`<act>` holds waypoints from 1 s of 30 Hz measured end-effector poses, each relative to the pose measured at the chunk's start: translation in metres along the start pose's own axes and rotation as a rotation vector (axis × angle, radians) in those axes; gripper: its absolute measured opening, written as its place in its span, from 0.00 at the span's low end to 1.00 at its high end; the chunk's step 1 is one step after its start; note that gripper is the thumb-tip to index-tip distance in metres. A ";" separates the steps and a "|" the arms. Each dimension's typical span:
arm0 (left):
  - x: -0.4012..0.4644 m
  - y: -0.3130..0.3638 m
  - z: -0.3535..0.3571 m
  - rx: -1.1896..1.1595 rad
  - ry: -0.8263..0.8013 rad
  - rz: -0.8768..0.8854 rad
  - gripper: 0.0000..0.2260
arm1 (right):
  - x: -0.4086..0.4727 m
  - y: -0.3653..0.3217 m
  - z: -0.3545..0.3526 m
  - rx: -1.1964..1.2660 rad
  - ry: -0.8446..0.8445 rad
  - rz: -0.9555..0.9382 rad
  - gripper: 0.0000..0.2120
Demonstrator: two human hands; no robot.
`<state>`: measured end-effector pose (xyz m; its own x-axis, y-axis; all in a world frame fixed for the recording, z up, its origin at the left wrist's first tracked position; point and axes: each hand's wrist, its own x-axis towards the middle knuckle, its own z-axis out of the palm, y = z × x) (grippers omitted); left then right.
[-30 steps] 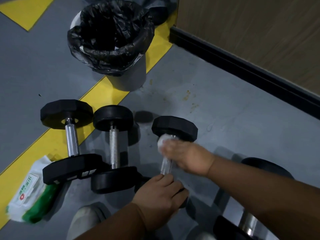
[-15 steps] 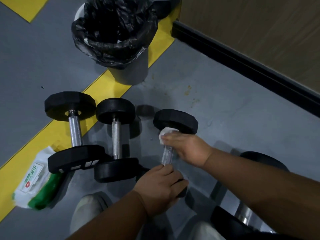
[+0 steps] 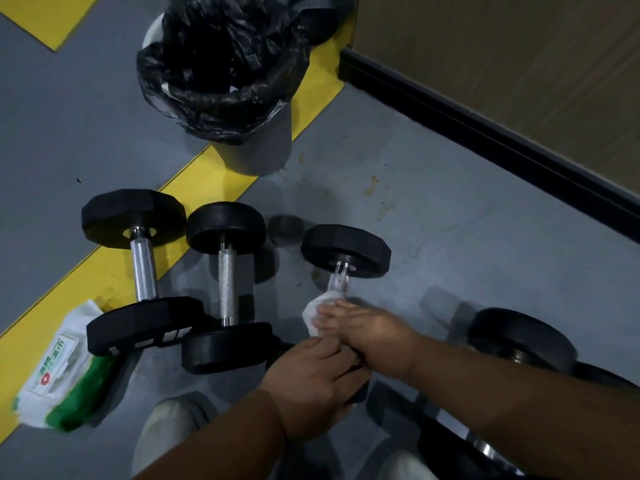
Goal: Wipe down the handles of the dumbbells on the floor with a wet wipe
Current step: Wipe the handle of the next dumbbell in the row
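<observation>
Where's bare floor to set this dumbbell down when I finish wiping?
Bare grey floor lies between the lined bin, the black baseboard and the dumbbell being wiped. Left is crowded: two dumbbells and the wipes pack.

Three black dumbbells [image 3: 142,271] lie side by side on a grey floor [image 3: 433,220] crossed by a yellow stripe [image 3: 104,268], beside a wipes packet [image 3: 65,372] and a bag-lined bin [image 3: 256,140].

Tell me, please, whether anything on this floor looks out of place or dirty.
The wet wipe pack lies partly pinned under the end of the leftmost dumbbell, and yellowish-brown stains mark the grey floor beyond the dumbbells.
</observation>
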<state>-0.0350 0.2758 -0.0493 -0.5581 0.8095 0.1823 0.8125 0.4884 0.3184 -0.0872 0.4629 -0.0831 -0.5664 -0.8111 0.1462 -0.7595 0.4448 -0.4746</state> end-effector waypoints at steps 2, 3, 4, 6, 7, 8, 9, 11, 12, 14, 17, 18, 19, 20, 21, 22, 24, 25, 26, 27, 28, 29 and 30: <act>0.002 0.001 -0.002 -0.017 0.008 0.001 0.15 | -0.001 0.012 -0.008 0.045 -0.037 -0.097 0.16; 0.002 0.000 -0.002 -0.019 0.005 0.002 0.15 | 0.003 0.023 -0.013 0.038 -0.039 -0.056 0.20; 0.002 0.000 -0.002 -0.014 -0.003 0.002 0.16 | 0.009 0.038 -0.015 0.033 -0.012 0.032 0.23; 0.001 -0.002 -0.002 -0.014 -0.013 0.003 0.17 | 0.021 0.049 -0.015 0.044 0.094 0.151 0.21; 0.000 -0.002 -0.001 -0.019 -0.024 0.001 0.18 | 0.023 0.042 -0.012 0.044 0.110 0.156 0.20; -0.001 -0.002 -0.001 -0.016 -0.041 -0.006 0.19 | 0.020 0.031 -0.007 0.023 0.115 0.150 0.18; -0.001 -0.001 0.001 -0.004 -0.060 -0.018 0.21 | 0.013 0.017 -0.002 0.014 0.098 0.133 0.16; 0.001 0.001 0.001 -0.007 -0.066 -0.044 0.19 | -0.001 -0.001 -0.002 0.098 0.031 0.069 0.15; 0.002 0.002 0.001 -0.015 -0.063 -0.055 0.18 | -0.004 0.002 -0.001 0.128 0.005 0.005 0.15; 0.003 0.002 -0.002 -0.004 -0.069 -0.064 0.17 | 0.000 0.025 -0.006 0.096 -0.007 -0.060 0.18; 0.003 0.003 -0.003 0.035 -0.140 -0.081 0.20 | 0.017 0.048 -0.012 0.036 0.077 0.081 0.24; 0.005 0.005 -0.003 0.065 -0.170 -0.114 0.21 | 0.019 0.044 -0.012 0.016 0.099 0.111 0.20; 0.008 0.008 -0.002 0.102 -0.193 -0.157 0.21 | 0.016 0.035 -0.011 -0.004 0.135 0.130 0.18; 0.012 0.013 -0.001 0.138 -0.211 -0.194 0.18 | 0.010 0.025 -0.007 0.018 0.131 0.136 0.16; 0.016 0.017 0.000 0.153 -0.219 -0.221 0.13 | 0.002 0.016 -0.002 0.067 0.111 0.114 0.15; 0.017 0.018 0.001 0.147 -0.205 -0.236 0.09 | -0.004 0.009 0.001 0.102 0.098 0.065 0.14; 0.017 0.015 0.003 0.073 -0.149 -0.218 0.06 | -0.007 0.012 0.002 0.111 0.078 -0.040 0.13; 0.014 0.011 0.003 0.030 -0.138 -0.200 0.07 | -0.002 0.017 0.000 0.085 0.058 -0.063 0.13; 0.013 0.007 0.000 -0.005 -0.137 -0.177 0.07 | 0.007 0.023 -0.006 0.041 0.053 -0.053 0.13; 0.011 0.002 -0.002 -0.035 -0.145 -0.166 0.08 | 0.015 0.031 -0.014 -0.043 0.061 -0.027 0.13; 0.011 -0.001 -0.005 -0.062 -0.155 -0.173 0.10 | 0.024 0.038 -0.022 -0.097 0.073 -0.006 0.14; 0.011 -0.003 -0.007 -0.089 -0.158 -0.195 0.12 | 0.031 0.044 -0.027 -0.117 0.079 0.004 0.15; 0.010 -0.004 -0.007 -0.115 -0.147 -0.227 0.14 | 0.036 0.046 -0.028 -0.107 0.093 0.007 0.17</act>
<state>-0.0454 0.2793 -0.0422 -0.6863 0.7262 -0.0399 0.6402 0.6292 0.4407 -0.1520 0.4647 -0.0749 -0.5952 -0.7715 0.2249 -0.7824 0.4925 -0.3811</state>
